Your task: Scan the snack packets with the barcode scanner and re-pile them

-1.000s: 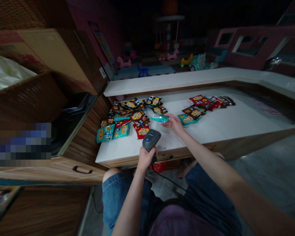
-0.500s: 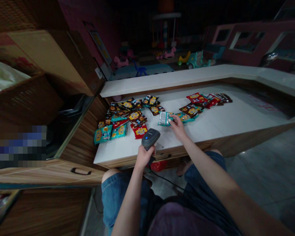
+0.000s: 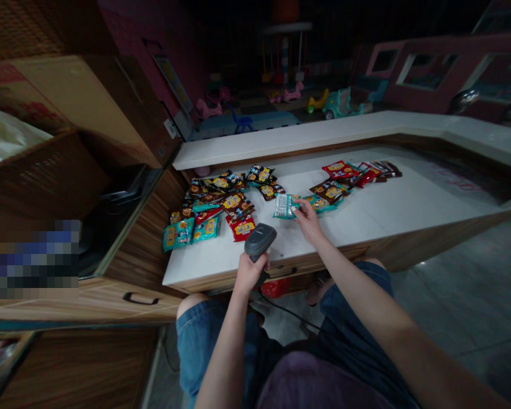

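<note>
Dim room; wide-angle edges bowed

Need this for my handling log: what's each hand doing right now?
Left hand: closed around a handheld barcode scanner.
Right hand: closed, pinching a teal foil packet.

The white surface [image 3: 387, 199] with its wood-grain front carries foil snack packets [image 3: 236, 203] in two loose groups: a large overlapping heap toward the left, with teal packets [image 3: 191, 232] and a red packet [image 3: 242, 227] at its front, and a smaller scatter [image 3: 344, 179] toward the right.
</note>
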{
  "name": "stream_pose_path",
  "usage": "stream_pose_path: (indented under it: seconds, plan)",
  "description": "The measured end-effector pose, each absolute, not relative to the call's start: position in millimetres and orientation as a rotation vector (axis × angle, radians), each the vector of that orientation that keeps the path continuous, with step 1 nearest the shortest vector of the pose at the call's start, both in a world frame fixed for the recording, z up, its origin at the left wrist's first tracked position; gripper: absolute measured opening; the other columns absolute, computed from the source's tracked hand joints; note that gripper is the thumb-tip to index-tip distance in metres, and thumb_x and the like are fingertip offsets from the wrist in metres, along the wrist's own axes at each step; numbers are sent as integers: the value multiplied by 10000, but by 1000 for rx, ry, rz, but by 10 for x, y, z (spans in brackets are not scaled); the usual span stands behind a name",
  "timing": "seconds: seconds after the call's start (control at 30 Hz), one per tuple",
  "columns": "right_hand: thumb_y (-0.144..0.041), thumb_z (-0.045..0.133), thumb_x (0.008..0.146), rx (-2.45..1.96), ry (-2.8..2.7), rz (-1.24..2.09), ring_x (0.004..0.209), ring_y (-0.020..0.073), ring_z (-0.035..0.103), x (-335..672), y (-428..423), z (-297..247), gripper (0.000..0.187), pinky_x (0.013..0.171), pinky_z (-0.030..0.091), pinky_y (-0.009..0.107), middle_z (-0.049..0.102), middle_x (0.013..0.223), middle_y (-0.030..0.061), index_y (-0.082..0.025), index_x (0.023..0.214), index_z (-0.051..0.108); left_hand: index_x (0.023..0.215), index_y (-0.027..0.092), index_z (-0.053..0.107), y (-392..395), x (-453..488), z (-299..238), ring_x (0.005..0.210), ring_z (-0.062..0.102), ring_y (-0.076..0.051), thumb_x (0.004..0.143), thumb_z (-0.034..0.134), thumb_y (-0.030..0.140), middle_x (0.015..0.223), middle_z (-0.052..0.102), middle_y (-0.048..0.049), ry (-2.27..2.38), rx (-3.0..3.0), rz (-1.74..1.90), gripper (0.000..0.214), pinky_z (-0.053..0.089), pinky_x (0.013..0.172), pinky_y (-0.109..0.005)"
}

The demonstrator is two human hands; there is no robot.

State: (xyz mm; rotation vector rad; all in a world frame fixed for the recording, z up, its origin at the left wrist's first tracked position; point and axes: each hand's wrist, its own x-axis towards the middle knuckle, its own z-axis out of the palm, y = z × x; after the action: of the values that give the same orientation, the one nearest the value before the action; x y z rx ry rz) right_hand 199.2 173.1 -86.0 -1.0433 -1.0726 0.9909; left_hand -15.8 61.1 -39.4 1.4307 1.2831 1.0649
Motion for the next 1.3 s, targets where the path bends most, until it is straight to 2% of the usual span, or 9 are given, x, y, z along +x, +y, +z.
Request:
stream_pose_path:
  seconds: [0.2, 0.3, 0.47, 0.53, 0.67, 0.9, 1.1, 1.2, 1.3]
  plan:
    - [-453, 599, 871, -1070, -1286, 601, 1105, 269, 692, 2349, 1817, -654, 449, 966, 570, 429, 693, 1280, 141, -219, 1253, 574, 491, 198, 582, 611, -171, -411, 492, 551, -139, 757, 648, 407, 484, 593, -24, 1313, 1416, 1045, 345, 484, 604, -264]
    - [-387, 543, 884, -1225, -1272, 322, 1100, 271, 694, 2812, 1988, -484, 500, 979, 565, 443, 679, 1327, 169, -191, 1343, 540, 482, 201, 578, 604, -162, -394, 492, 547, -139, 752, 659, 407, 482, 588, -21, 1305, 1406, 1039, 349, 484, 604, -263]
    - [-313, 545, 871, -1737, -1267, 14, 893, 309, 674, 3541, 2259, -327, 497, 874, 561, 511, 729, 997, 127, -190, 1347, 613, 482, 205, 561, 594, -151, -363, 483, 536, -135, 765, 652, 399, 474, 571, -11, 1292, 1411, 1059, 355, 489, 606, -264]
    - [-328, 584, 857, -1896, -1274, -113, 975, 358, 643, 3656, 2287, -312, 486, 919, 518, 576, 708, 1010, 155, -184, 1316, 651, 483, 205, 562, 594, -156, -368, 478, 530, -133, 765, 643, 386, 475, 575, -11, 1291, 1419, 1057, 345, 486, 600, -265]
    - [-338, 592, 890, -1904, -1277, -346, 1214, 441, 523, 3454, 2208, -286, 458, 1025, 428, 648, 614, 1271, 269, -107, 1281, 654, 493, 199, 576, 607, -174, -425, 493, 541, -134, 759, 633, 356, 486, 587, -13, 1293, 1430, 1048, 314, 479, 608, -263]
    - [-284, 571, 978, -1383, -2010, -9, 1273, 335, 542, 2217, 2190, -423, 390, 1141, 432, 504, 636, 1351, 166, -182, 1350, 621, 539, 194, 600, 623, -199, -530, 515, 560, -139, 766, 639, 332, 513, 608, -11, 1287, 1424, 1054, 268, 472, 617, -263]
    - [-282, 718, 921, -1537, -2101, 136, 1469, 360, 417, 1524, 2589, -620, 613, 1233, 338, 522, 481, 1602, 221, -110, 1486, 553, 536, 191, 593, 597, -194, -521, 504, 564, -138, 758, 666, 366, 506, 604, -14, 1295, 1380, 1041, 292, 480, 604, -262]
    - [-224, 686, 929, -1613, -2045, 180, 1482, 382, 411, 1445, 2673, -644, 556, 1239, 316, 549, 475, 1615, 219, -111, 1464, 586, 542, 192, 587, 592, -186, -514, 496, 555, -131, 756, 671, 381, 502, 596, -7, 1288, 1372, 1045, 298, 480, 602, -258]
    - [-184, 599, 959, -1586, -2036, 197, 1428, 359, 485, 1483, 2611, -643, 454, 1213, 364, 524, 553, 1561, 185, -151, 1411, 636, 556, 193, 593, 598, -184, -524, 504, 554, -129, 757, 662, 379, 508, 596, -1, 1261, 1381, 1057, 282, 482, 612, -257]
